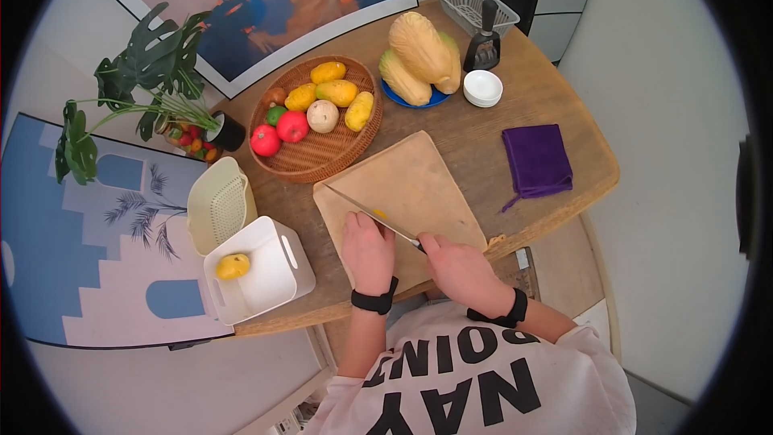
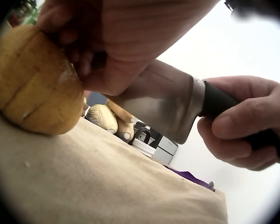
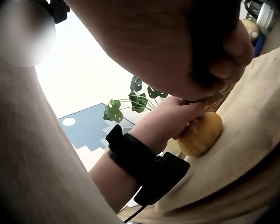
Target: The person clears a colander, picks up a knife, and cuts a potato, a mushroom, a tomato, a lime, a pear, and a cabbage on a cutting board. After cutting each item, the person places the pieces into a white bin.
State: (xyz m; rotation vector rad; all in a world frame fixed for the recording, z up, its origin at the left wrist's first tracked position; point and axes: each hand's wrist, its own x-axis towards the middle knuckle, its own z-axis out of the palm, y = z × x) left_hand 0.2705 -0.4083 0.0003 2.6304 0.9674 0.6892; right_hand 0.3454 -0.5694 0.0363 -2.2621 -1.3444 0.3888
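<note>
On the tan cutting board (image 1: 419,169), my left hand (image 1: 369,254) grips a yellow mango (image 2: 35,84) with curled fingers. Several thin cut lines run across the skin that faces the left wrist camera. From above, the hand hides most of it. My right hand (image 1: 459,270) holds a kitchen knife (image 1: 362,208) by its black handle (image 2: 219,100). The broad blade points toward the far left corner of the board, and in the left wrist view it passes behind the left fingers, close beside the fruit. Its cutting edge near the fruit is hidden there.
A wicker basket (image 1: 354,145) of fruit lies beyond the board. At left, a white bin (image 1: 294,262) holds a yellow fruit (image 1: 233,267), beside a cream strainer (image 1: 217,201). A purple cloth (image 1: 538,163), white bowls (image 1: 483,87) and large yellow squashes (image 1: 423,48) stand to the right.
</note>
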